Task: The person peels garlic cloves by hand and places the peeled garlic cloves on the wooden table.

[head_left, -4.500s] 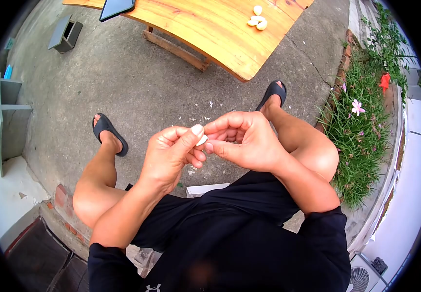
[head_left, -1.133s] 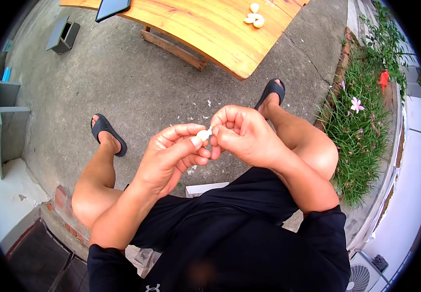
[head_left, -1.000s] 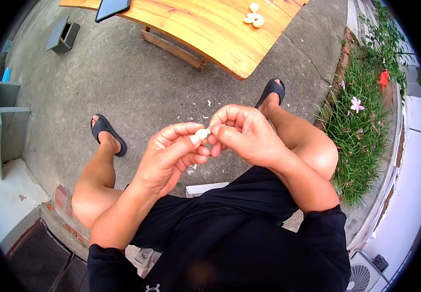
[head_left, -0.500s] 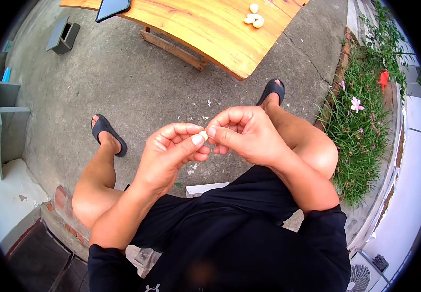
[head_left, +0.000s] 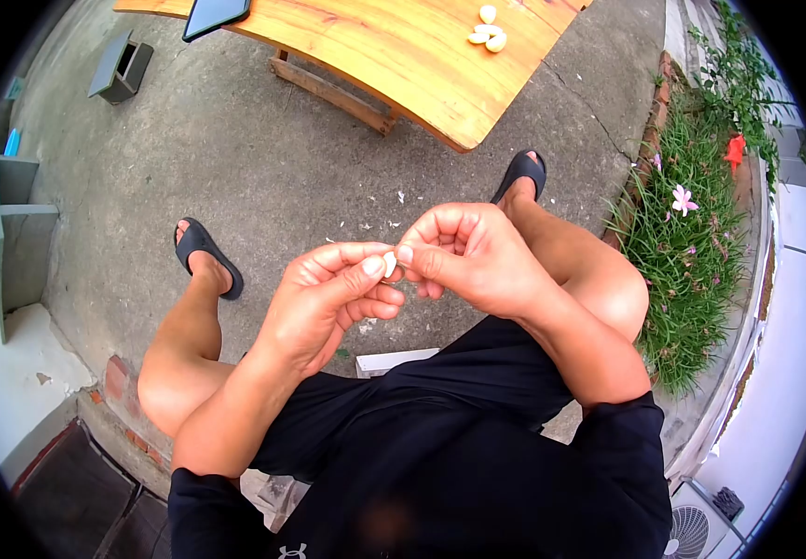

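Note:
A small pale clove (head_left: 389, 265), like garlic, sits between my fingertips above the concrete ground. My left hand (head_left: 328, 298) pinches it between thumb and forefinger. From the other side my right hand (head_left: 464, 256) meets it, thumb and forefinger pressed together at its edge; whether a bit of skin is between them is too small to tell. Several peeled pale cloves (head_left: 488, 37) lie near the right end of the wooden table (head_left: 375, 56).
A dark tablet (head_left: 215, 17) rests on the table's left part. Small white scraps (head_left: 400, 197) dot the ground between two sandalled feet. A grey box (head_left: 122, 70) stands at upper left, and a grassy flower bed (head_left: 687, 270) runs along the right.
Since the earlier frames, my right fingers have come off a white shred beside the clove and closed against the clove's edge. The clove has turned slightly in my left fingertips.

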Available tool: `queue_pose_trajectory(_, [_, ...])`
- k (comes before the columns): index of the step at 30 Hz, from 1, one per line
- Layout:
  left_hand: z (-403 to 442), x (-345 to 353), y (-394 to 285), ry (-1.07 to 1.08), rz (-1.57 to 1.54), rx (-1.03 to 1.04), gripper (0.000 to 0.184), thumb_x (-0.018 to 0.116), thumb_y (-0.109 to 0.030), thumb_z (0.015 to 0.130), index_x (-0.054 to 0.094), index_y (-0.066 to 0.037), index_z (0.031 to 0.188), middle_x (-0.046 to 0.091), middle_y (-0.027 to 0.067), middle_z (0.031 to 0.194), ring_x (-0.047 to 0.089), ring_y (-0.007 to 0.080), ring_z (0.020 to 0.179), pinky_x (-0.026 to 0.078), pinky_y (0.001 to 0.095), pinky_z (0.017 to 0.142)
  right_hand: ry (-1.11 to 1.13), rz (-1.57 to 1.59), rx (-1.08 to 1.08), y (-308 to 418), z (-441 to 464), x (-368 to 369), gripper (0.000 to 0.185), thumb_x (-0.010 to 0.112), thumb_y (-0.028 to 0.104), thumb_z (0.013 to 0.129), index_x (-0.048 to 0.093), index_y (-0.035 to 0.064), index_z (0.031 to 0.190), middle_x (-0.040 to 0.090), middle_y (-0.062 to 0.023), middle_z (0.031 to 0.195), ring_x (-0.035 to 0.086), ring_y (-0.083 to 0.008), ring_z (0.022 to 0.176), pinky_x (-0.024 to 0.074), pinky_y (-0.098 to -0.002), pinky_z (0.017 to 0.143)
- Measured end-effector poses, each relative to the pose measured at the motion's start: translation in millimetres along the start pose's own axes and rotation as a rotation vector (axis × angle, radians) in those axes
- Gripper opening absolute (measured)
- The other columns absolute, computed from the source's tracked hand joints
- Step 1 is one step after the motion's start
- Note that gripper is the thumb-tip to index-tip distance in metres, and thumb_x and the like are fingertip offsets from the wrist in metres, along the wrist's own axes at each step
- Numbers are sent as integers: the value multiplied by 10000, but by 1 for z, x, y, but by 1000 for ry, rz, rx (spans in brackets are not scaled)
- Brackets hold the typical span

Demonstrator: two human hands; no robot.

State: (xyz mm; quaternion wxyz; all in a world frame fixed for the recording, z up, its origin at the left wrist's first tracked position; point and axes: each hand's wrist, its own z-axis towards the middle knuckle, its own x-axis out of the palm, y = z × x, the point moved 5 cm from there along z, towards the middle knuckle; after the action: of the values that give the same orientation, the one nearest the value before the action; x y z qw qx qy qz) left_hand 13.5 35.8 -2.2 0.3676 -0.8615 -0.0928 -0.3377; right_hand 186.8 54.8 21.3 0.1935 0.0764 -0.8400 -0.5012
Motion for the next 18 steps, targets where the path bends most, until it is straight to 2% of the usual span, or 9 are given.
queue_pose_trajectory(5, [1,0,2,-6,267,192,266,684,-26,952,664,7,1216,729,139,1051,737,208,860,633,299,744,-4,-29,-19,-3,-1,-1,182,704,156,968,684,-24,946,712,-45,846,638,-64,713,533,-224,602])
queue_pose_trajectory(8, [1,-1,1,-28,233,145,285,696,6,933,665,10,1216,730,139,1053,738,203,868,634,305,743,-11,-1,15,-3,-1,0,177,704,152,963,681,-23,945,714,-48,849,644,-68,717,537,-227,608])
queue_pose_trajectory(18, [2,-3,6,23,12,-7,303,663,-24,963,636,0,1265,724,153,1093,744,209,897,640,301,764,-12,74,73,-5,1,-1,138,681,123,949,672,-15,940,724,-67,873,662,-82,732,550,-231,640])
